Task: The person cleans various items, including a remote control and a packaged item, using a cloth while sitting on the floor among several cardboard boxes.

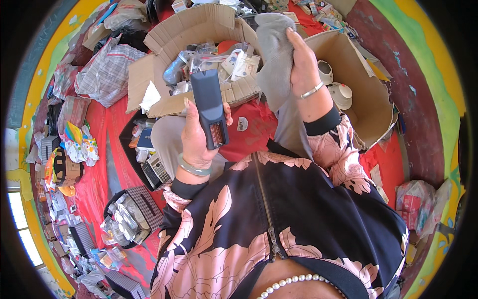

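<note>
My left hand (195, 137) is closed round a dark grey remote control (207, 97), its thumb on one edge and fingertips on the other. The remote is held back side up. Its battery compartment is uncovered at the end nearest me, with reddish shapes inside that I cannot make out clearly. To the right and farther up, my right hand (304, 65) grips a limp grey sock (273, 57), which hangs left of the thumb and down beside the wrist. Just beyond the hands stands an open cardboard box (191, 32) full of small packets and bagged goods.
Right of my right hand, another cardboard box (368, 82) holds white cups (341, 95). A dark bin (130, 137) with a calculator (158, 169) stands by my left knee. Below it is a checked box (145, 207) of cables. Plaid bags (107, 72) lie on the red floor covering (99, 169).
</note>
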A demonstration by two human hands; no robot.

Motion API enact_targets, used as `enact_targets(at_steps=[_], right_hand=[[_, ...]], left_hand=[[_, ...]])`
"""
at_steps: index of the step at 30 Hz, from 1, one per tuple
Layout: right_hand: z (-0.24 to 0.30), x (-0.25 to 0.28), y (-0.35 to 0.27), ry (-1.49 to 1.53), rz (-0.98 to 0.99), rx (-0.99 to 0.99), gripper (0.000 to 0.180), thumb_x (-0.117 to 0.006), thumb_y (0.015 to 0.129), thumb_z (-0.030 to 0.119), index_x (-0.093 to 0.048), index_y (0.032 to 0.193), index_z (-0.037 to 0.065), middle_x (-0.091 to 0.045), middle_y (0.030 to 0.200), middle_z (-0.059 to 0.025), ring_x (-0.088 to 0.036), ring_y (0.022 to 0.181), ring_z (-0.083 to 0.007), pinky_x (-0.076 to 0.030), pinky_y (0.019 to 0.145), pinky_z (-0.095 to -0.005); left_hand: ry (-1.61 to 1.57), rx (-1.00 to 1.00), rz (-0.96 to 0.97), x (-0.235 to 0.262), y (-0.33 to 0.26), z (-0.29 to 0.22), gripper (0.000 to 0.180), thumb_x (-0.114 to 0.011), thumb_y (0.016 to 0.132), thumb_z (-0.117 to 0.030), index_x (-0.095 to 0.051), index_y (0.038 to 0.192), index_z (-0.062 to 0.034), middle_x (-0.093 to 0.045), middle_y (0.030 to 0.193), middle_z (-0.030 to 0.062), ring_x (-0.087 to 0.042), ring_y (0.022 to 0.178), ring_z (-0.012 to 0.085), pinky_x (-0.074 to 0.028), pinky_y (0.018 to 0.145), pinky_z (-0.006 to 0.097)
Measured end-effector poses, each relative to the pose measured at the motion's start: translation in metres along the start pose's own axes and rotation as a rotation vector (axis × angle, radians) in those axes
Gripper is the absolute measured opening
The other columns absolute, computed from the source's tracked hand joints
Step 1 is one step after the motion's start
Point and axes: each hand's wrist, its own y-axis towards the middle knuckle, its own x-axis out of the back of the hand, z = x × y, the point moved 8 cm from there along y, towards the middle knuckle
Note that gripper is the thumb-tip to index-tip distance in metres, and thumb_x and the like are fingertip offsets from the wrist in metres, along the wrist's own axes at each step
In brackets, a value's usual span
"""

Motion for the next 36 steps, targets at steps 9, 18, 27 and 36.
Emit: enact_targets(at_steps=[9, 18, 27, 36], right_hand=[[-0.028, -0.112, -0.076, -1.151, 0.634, 0.585, 0.026, -0.060, 0.083, 0.012, -0.058, 0.108, 0.003, -0.062, 0.098, -0.0101, -0.060, 0.083, -0.0269, -0.047, 0.071, -0.0315], [-0.038, -0.040, -0.022, -0.742, 0.013, 0.303, 0.031, -0.054, 0.088, 0.029, -0.058, 0.098, 0.000, -0.060, 0.075, -0.0099, -0.056, 0.065, -0.0151, -0.046, 0.059, -0.0300], [-0.030, -0.087, -0.051, -0.914, 0.335, 0.390, 0.040, -0.054, 0.089, 0.025, -0.049, 0.122, 0.001, -0.056, 0.116, -0.0169, -0.056, 0.106, -0.0247, -0.043, 0.089, -0.0321], [-0.104, -0.106, -0.104, -0.919, 0.759, 0.359, 0.034, -0.048, 0.085, -0.003, -0.052, 0.119, 0.000, -0.045, 0.131, -0.0154, -0.026, 0.132, -0.0313, -0.028, 0.105, -0.0364]], left_hand=[[0.312, 0.047, -0.082, -0.013, -0.004, 0.008, 0.056, -0.034, 0.093, -0.052, -0.055, 0.098, -0.0005, -0.060, 0.080, 0.0101, -0.059, 0.070, 0.0164, -0.048, 0.063, 0.027], [0.309, 0.155, -0.071, -0.015, -0.005, 0.019, 0.059, -0.033, 0.092, -0.053, -0.057, 0.097, 0.0001, -0.061, 0.081, 0.0097, -0.059, 0.070, 0.0166, -0.049, 0.065, 0.028], [-0.255, 0.013, -0.196, 0.032, 0.019, 0.008, 0.046, -0.040, 0.094, -0.037, -0.047, 0.116, 0.0027, -0.055, 0.111, 0.0179, -0.054, 0.104, 0.0283, -0.046, 0.091, 0.037], [-0.156, -0.122, -0.312, 0.054, 0.016, -0.016, 0.043, -0.037, 0.094, -0.032, -0.045, 0.124, -0.0032, -0.057, 0.111, 0.0122, -0.056, 0.102, 0.0256, -0.045, 0.090, 0.037]])
